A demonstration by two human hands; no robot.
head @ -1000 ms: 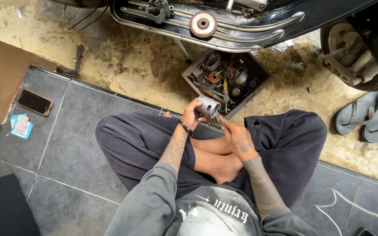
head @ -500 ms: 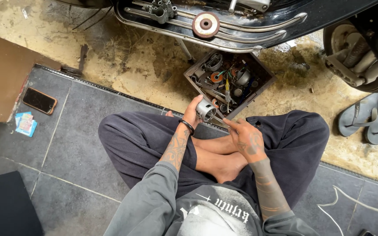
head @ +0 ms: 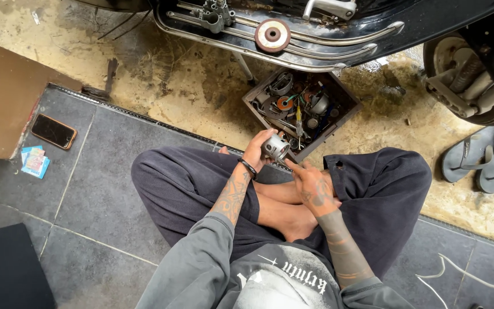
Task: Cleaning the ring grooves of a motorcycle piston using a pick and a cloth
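Note:
I sit cross-legged on dark tiles. My left hand (head: 257, 150) grips a short silver metal cylinder (head: 275, 147), a piston-like part, held above my knees with its open end facing right. Just below and to the right of it, my right hand (head: 311, 184) points its forefinger up at the cylinder's lower edge; the other fingers are curled and hold nothing that I can see. Right beyond both hands stands a brown toolbox (head: 347, 117) full of tools and parts.
A black scooter body (head: 327, 43) with chrome rails spans the top, its wheel (head: 464, 86) at right. Grey sandals (head: 481, 154) lie on the dirty concrete. A phone (head: 54, 131) and small cards (head: 34, 162) lie at left by a brown board (head: 1, 97).
The cylinder has turned a little in my left hand, and my right hand has come closer, its forefinger now near the part's edge. The view has shifted slightly.

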